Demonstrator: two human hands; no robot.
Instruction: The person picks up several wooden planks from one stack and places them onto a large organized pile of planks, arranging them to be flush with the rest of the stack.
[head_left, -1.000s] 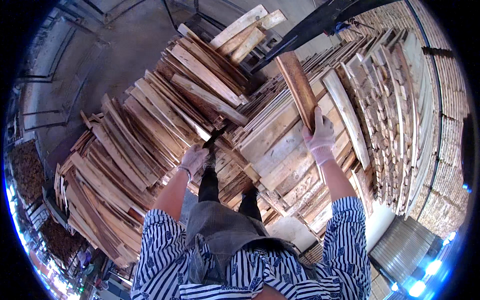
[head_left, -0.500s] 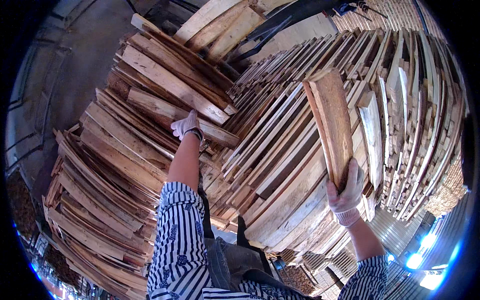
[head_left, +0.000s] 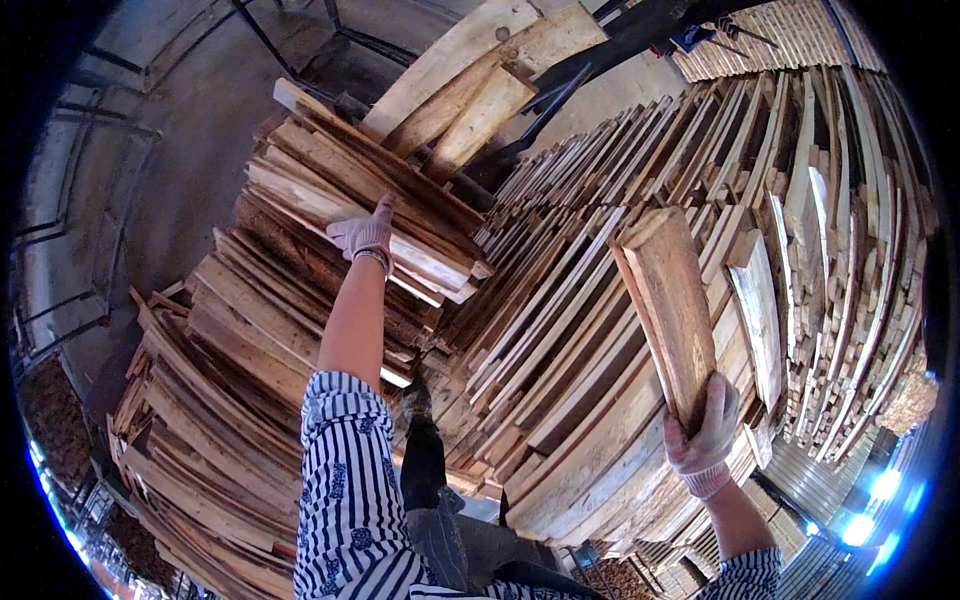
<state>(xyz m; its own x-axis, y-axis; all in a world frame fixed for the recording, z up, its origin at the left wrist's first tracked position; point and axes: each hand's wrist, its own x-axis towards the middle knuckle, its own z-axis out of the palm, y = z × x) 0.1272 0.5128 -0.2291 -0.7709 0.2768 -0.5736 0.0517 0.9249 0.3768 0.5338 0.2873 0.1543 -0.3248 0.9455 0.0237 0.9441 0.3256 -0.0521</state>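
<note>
My right hand (head_left: 703,437), in a pale glove, is closed around the near end of a brown wooden plank (head_left: 672,315). The plank points away from me above a large stack of boards (head_left: 570,345), its far end raised. I cannot tell whether a second, thinner board lies along its left edge. At the left pile, my left hand (head_left: 363,235), also gloved, rests across a pale plank (head_left: 425,258), with thumb and fingers apart. Its underside and part of the plank are hidden.
More rough planks (head_left: 230,370) lie in layers at the lower left. Wide boards (head_left: 465,110) rest beyond the left pile, next to a dark metal bar (head_left: 560,100). Stacked boards (head_left: 840,260) fill the right side. Metal frames (head_left: 135,190) stand at the far left.
My left hand has moved farther away over the left pile, from a brown plank to the pale one. My right hand still holds its plank. The whole view has shifted slightly.
</note>
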